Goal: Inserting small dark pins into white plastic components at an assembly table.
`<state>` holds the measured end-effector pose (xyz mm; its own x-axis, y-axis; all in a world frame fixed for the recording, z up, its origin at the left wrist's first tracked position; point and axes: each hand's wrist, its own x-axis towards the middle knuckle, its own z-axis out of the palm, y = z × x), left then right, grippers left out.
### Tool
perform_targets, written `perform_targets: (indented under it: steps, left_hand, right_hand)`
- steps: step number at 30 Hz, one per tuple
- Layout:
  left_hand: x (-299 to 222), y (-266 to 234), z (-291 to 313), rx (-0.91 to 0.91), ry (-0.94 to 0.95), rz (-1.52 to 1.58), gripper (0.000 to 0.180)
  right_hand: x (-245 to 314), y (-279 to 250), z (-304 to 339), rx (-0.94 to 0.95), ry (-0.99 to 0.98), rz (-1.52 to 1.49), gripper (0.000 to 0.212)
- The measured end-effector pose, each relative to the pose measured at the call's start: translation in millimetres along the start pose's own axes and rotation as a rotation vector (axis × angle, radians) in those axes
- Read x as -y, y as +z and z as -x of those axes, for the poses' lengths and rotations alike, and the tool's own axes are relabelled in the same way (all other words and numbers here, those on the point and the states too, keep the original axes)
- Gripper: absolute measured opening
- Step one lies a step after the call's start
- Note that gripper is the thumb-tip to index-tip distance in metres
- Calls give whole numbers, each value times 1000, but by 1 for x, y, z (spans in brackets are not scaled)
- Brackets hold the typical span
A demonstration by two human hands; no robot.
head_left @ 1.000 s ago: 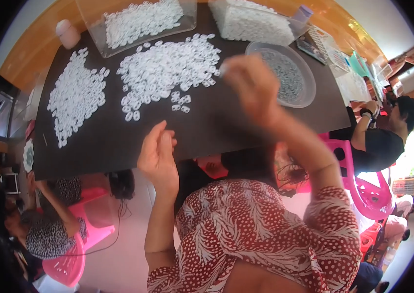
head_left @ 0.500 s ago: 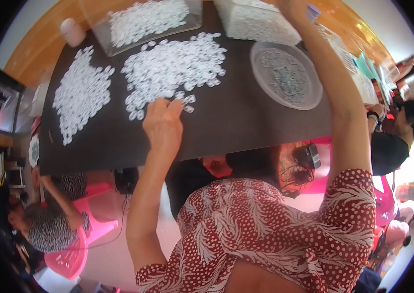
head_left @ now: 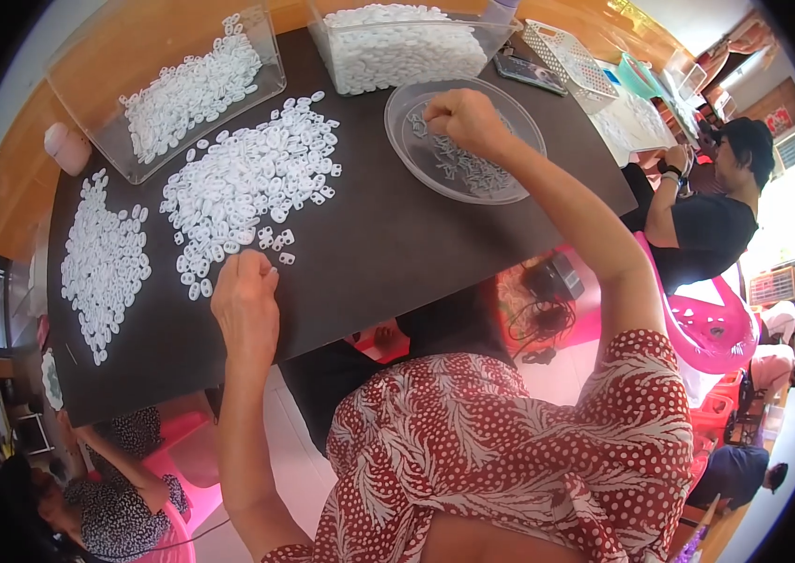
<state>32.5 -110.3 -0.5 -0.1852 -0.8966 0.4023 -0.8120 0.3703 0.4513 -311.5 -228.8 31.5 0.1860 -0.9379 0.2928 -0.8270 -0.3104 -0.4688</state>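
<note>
My left hand (head_left: 246, 298) is on the dark table at the near edge of a heap of small white oval plastic pieces with holes (head_left: 252, 174). Its fingers are pinched together, and what they hold, if anything, is hidden. A few loose white pieces (head_left: 275, 239) lie just beyond its fingertips. Over a round clear shallow tub (head_left: 400, 164) at the right is my right hand (head_left: 466, 122). Its fingers are bent together above small greyish slim pieces (head_left: 482, 176) scattered in the tub; I cannot make out anything in them.
A second white heap (head_left: 105, 263) lies at the left. Behind stand two clear bins, one part-filled (head_left: 64, 89) and one fuller (head_left: 322, 56). A pinkish bottle (head_left: 67, 148), a phone (head_left: 531, 73) and a white basket (head_left: 571, 61) are near the table's edges. Co-workers sit left and right.
My right hand has come back from beyond the far bin to over the round tub. My left hand stays by the white heap. The whole view has shifted and turned.
</note>
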Motion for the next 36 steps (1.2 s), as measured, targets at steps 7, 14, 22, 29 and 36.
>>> perform_targets:
  steps: [7,14,22,29,36]
  left_hand:
    - [-8,-5,29,-113,-149,232,19]
    - [-4,-2,38,-200,-196,409,17]
    - [-3,-2,41,-230,-227,483,15]
    - [-7,-2,47,-239,-302,579,12]
    - [-24,-9,47,-256,-635,1164,9]
  right_hand:
    - [-19,28,2,-43,-282,320,5]
    - [-7,23,10,-52,-260,239,7]
    - [-6,37,7,-13,-309,350,5]
    - [-4,36,5,-1,-428,452,5]
    - [52,12,29,-143,-328,148,6]
